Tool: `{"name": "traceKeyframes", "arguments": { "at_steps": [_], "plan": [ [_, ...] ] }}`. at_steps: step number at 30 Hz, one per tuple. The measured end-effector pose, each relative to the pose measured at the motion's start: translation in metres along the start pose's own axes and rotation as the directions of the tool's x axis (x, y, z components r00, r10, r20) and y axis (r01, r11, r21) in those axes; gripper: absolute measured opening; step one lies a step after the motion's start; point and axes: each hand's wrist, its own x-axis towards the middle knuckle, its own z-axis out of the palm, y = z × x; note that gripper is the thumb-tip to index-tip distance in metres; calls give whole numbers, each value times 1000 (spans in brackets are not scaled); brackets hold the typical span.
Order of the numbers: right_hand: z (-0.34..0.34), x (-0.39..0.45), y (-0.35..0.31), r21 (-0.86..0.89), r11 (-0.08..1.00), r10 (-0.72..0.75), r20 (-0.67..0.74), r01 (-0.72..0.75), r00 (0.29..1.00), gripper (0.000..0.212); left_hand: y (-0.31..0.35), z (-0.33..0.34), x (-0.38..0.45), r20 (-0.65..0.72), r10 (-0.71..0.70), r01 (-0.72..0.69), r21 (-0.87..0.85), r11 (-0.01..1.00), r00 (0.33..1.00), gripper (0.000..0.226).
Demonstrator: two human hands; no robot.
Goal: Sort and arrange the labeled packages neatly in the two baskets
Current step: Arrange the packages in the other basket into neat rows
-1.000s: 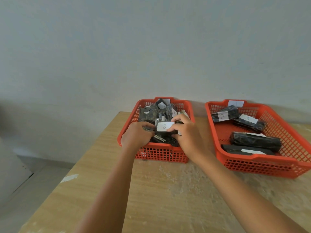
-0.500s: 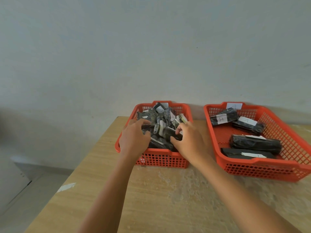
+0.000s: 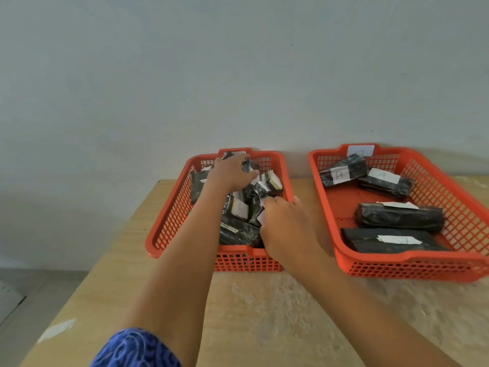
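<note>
1. Orange left basket (image 3: 169, 223) on the desk (image 3: 264, 313) holds a jumbled heap of black packages (image 3: 243, 205), their long axes pointing every way.
2. Left hand (image 3: 230, 173) curls round a small package (image 3: 248, 165) at the far end.
3. Right hand (image 3: 288, 226) pinches a white label (image 3: 262, 217).
4. Right basket (image 3: 412, 263) holds four packages (image 3: 399, 217), long axes roughly left-right.

Both forearms are bare from the elbow down to the left hand (image 3: 231, 174) and the right hand (image 3: 288, 229), with no watch, ring or band showing at the wrists or behind the fingers. Far back from the left fingers, at the upper arm, sits a blue sleeve (image 3: 135, 349) printed with a darker blue wavy, scale-like pattern; its hem is loose and rounded
</note>
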Motion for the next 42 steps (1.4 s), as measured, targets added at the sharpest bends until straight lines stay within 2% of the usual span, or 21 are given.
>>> {"name": "traceKeyframes", "arguments": {
  "at_steps": [3,6,7,9,11,12,15,17,18,21,23,24,27,29,32,35,37,40,42],
  "plan": [
    [0,-4,1,118,993,35,-52,-29,998,23,-3,10,9,-52,-6,9,58,998,999,79],
    [2,-6,3,216,975,63,-70,-47,996,27,-7,10,10,-83,9,-1,86,996,996,73],
    [2,-5,4,244,968,76,-75,-56,994,31,-9,8,9,-91,25,-21,45,999,996,68],
    [1,-5,5,291,954,92,-75,-66,993,38,-15,4,0,-118,29,-50,-182,982,993,60],
    [2,-5,5,358,930,116,-86,-78,990,39,-23,-1,-8,-168,-2,-68,-404,912,986,48],
    [1,-6,5,413,906,145,-95,-94,985,38,-24,-4,-12,-196,-9,-82,-452,888,981,43],
    [-4,-6,8,632,762,265,-101,-144,959,27,-18,-18,-24,-294,-39,-133,-540,831,955,47],
    [-12,-2,13,762,629,304,-61,-153,951,25,-14,-28,-33,-382,-96,-185,-634,751,919,49],
    [-19,0,16,786,606,299,-78,-126,951,29,-11,-32,-37,-399,-116,-212,-684,698,909,47],
    [-44,11,29,680,733,193,-258,36,947,57,4,-36,-51,-308,-66,-230,-822,520,949,44],
    [-60,17,35,613,783,119,-313,105,942,69,19,-34,-59,-253,12,-227,-845,485,968,45],
    [-66,19,38,589,799,97,-330,124,939,66,28,-32,-62,-240,54,-236,-845,480,969,45],
    [-75,19,50,507,850,85,-396,140,914,38,46,-26,-69,-222,163,-275,-795,540,961,48],
    [-77,18,66,508,858,138,-378,80,915,27,48,-23,-73,-210,169,-270,-748,607,963,51],
    [-81,16,98,553,832,267,-325,-46,907,20,39,-19,-75,-229,122,-247,-664,706,966,44],
    [-82,14,124,566,811,406,-362,-148,839,21,29,-9,-76,-236,70,-205,-618,759,969,28],
    [-77,15,137,507,829,451,-354,-238,820,21,25,-3,-78,-277,44,-194,-540,819,960,26],
    [-63,19,151,335,866,460,-246,-371,853,11,18,1,-78,-347,-17,-168,-494,853,938,32],
    [-55,20,156,310,865,464,-196,-394,864,12,14,-1,-78,-380,-66,-150,-510,847,923,31]
  ]
}}
